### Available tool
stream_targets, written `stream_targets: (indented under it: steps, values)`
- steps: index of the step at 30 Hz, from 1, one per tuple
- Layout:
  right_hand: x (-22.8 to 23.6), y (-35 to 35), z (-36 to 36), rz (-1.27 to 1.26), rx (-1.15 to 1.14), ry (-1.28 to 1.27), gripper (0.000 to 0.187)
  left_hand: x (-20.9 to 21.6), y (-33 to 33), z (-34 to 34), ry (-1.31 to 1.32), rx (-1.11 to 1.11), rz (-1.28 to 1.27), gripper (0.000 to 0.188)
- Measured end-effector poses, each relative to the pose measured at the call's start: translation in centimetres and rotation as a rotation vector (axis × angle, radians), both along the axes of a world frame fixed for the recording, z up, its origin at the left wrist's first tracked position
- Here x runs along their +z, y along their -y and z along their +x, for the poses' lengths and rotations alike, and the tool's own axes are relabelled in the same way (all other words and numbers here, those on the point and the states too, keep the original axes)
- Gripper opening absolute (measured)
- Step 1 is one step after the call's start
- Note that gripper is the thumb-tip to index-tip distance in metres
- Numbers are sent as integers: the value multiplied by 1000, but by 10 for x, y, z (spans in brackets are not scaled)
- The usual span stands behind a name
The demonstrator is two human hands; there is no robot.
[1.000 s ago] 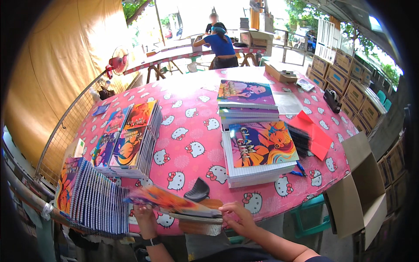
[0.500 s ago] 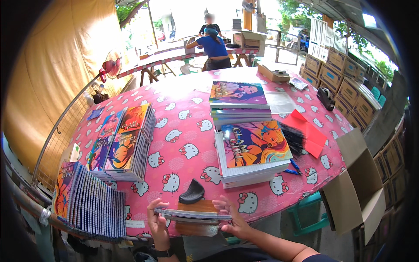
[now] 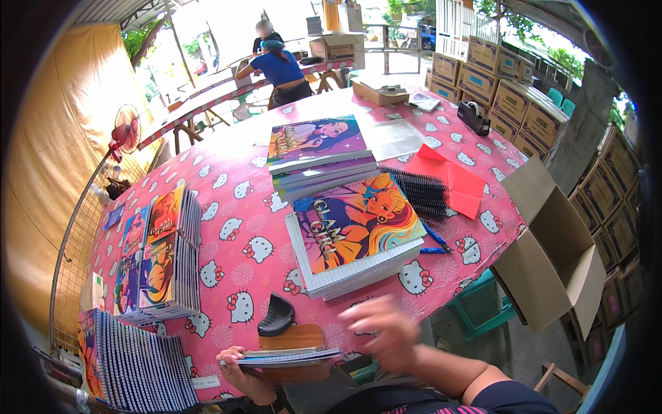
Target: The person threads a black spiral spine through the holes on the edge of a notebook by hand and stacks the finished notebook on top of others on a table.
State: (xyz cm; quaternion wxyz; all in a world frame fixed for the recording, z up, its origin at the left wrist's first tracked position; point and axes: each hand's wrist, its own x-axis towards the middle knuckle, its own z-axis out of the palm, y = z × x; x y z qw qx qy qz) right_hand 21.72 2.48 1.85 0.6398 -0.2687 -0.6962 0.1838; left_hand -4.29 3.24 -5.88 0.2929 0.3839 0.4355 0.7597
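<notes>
My left hand (image 3: 243, 372) grips the left end of a thin notebook block (image 3: 286, 358), held nearly level edge-on at the table's near edge. To its right, my right hand (image 3: 383, 328) is off the block, slightly blurred, fingers stretched out and holding nothing. Below the block lies a brown wooden board (image 3: 296, 337), with a black curved ribbed piece (image 3: 277, 315) at its far left corner. Beyond my right hand stands a stack of unbound notebook pages with a colorful illustrated cover (image 3: 358, 224) on top.
Another cover-topped stack (image 3: 317, 141) stands behind. Black binding coils (image 3: 417, 195), red sheets (image 3: 452, 179) and blue pens (image 3: 436, 241) lie right of the stacks. Bound notebooks (image 3: 138, 362) fill the left side. An open carton (image 3: 552, 265) stands at right; two people are at a far table.
My right hand has let go of the block's right end and moved right and up. My left hand keeps hold. The view has turned to the right.
</notes>
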Motion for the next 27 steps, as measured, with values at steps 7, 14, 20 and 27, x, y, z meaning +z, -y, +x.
stream_targets:
  steps: [7,14,20,27]
  values:
    - [-20,-126,183,-390,-713,-173,22,-2,-5,-4,-38,45,21,28]
    - [-133,-224,234,-810,-1033,570,40,12,3,-4,55,-101,-120,31]
    - [-110,-218,220,-712,-919,370,33,-10,-3,-19,-63,-23,88,30]
    - [4,-149,214,-591,-339,-558,36,11,-3,-28,94,-25,17,31]
